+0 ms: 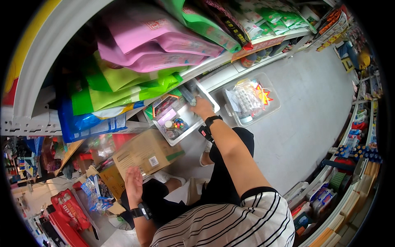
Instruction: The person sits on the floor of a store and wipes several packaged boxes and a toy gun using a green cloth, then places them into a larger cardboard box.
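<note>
We extend right arm forward, right hand (203,108) in white tray (190,120) at grey packet (187,95); finger closure: we cannot tell. Tray location: between cardboard box (140,153) and clear bin (275,108). Left hand (133,182): fingers extended, beside box.

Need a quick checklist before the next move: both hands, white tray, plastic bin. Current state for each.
1. Right hand at the white tray: ok, reaching over its inside.
2. Right hand's grip: cannot tell, fingertips hidden.
3. Left hand free: ok, open, holding nothing.
4. Left hand off the cardboard box: cannot tell, they overlap in view.
5. Plastic bin uncovered: ok, packets in view.
</note>
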The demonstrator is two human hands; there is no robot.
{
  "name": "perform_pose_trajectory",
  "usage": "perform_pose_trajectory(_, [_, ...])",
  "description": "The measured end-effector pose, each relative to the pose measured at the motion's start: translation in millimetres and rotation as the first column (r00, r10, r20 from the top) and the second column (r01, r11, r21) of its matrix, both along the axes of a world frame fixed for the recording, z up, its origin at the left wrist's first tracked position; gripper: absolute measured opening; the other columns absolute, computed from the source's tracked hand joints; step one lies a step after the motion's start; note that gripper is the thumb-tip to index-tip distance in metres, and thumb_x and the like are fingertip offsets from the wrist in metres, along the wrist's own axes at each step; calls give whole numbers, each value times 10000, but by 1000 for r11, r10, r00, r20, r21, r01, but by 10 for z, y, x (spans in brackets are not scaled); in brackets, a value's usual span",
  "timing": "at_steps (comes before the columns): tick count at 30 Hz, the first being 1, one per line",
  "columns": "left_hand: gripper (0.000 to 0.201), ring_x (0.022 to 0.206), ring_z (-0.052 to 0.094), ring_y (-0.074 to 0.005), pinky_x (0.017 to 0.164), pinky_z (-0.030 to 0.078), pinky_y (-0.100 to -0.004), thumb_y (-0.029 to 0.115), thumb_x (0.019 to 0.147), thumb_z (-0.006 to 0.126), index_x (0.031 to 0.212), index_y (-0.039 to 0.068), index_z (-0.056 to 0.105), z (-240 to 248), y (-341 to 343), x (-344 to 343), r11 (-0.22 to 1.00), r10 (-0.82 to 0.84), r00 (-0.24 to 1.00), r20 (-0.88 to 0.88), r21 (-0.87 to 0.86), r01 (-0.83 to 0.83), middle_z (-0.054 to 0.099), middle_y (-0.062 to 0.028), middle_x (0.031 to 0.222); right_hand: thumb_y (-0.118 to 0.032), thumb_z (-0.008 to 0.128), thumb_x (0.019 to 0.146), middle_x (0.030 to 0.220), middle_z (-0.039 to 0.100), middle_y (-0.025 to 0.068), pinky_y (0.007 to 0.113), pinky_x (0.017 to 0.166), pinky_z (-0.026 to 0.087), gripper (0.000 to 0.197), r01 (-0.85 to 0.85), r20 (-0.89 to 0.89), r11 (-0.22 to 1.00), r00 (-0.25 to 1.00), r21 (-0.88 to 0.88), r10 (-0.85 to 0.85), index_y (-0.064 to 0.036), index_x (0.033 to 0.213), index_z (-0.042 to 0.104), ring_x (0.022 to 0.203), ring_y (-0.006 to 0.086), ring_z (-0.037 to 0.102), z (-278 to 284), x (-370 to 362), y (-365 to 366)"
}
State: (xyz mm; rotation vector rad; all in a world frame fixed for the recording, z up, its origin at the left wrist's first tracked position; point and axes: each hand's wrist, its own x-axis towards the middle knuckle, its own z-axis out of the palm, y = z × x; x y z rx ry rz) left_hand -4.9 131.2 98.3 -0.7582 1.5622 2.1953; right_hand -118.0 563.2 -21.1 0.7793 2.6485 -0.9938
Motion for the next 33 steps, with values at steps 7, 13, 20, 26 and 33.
perform_pose_trajectory(7, [349,1055,548,-150,913,446,-279,185,948,540,1263,57,466,131,-157,62,1000,-14,997,-71,24,16,552,-98,1253,-324,653,705,952,649,256,441,829,490,469,127,-228,988,963,-91,-145,31,1009,628,941,401,618,-3,140,165])
perform_pose_trajectory(13, [324,986,576,-143,859,485,-267,153,950,526,1251,45,473,233,94,175,994,-3,994,-106,111,15,582,-94,1201,-374,654,680,976,651,264,415,851,484,524,131,-313,969,930,-210,-194,47,992,640,953,395,621,593,705,497])
perform_pose_trajectory(20, [280,939,548,-118,811,463,-251,165,927,548,1186,75,490,198,225,196,962,-145,964,-225,197,191,602,-75,1139,-311,668,789,846,649,79,305,649,494,405,132,-226,700,891,-702,-395,41,985,628,739,155,614,1411,1995,466])
perform_pose_trajectory(26, [378,1047,547,-163,834,450,-278,205,942,528,1287,80,436,416,655,312,889,-278,936,-217,312,336,587,-74,1173,-263,631,861,953,669,116,307,749,525,389,37,-107,413,942,-910,-320,60,1074,590,850,200,651,1695,2464,-98])
perform_pose_trajectory(33, [399,1130,550,-235,935,469,-411,294,963,515,1297,84,454,587,762,580,777,-217,924,-314,517,359,527,-89,1286,-261,538,917,1092,651,167,350,825,530,436,-123,-138,153,986,-981,-90,67,1204,521,937,243,653,1915,2216,-1249])
